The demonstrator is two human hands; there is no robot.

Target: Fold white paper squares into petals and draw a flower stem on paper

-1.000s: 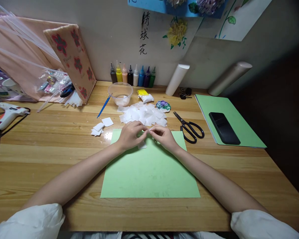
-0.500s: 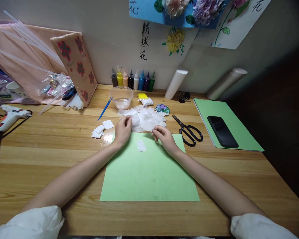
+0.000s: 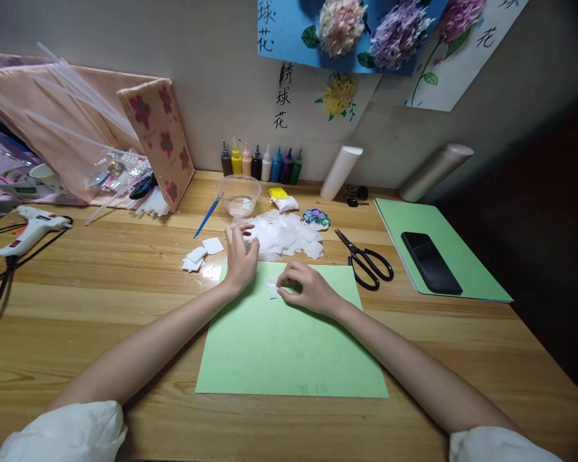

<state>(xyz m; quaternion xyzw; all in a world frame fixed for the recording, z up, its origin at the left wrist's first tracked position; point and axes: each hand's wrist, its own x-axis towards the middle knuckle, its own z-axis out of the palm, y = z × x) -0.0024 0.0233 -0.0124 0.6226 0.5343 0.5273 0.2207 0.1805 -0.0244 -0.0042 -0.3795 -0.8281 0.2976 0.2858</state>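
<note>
My left hand (image 3: 242,256) is at the near left edge of a loose pile of thin white tissue paper pieces (image 3: 284,234). Its fingers are parted, and nothing shows between them. My right hand (image 3: 309,289) is low over the green sheet (image 3: 289,353), with thumb and fingertips pinched at the right edge of a small white tissue paper square (image 3: 271,287). Part of that square is hidden behind the fingertips. Several thicker white paper squares (image 3: 195,256) lie left of my left hand.
Black-handled scissors (image 3: 366,258) lie right of the pile. Behind it are a clear bowl (image 3: 239,196), a blue pen-like tool (image 3: 207,217), a yellow-and-white packet (image 3: 283,199) and paint bottles (image 3: 257,163). A glue gun (image 3: 31,231) sits far left; a phone (image 3: 431,263) lies right.
My right hand has come from the pile's near edge down to the tissue square on the green sheet. My left hand's fingers have spread apart. The view has tilted up slightly.
</note>
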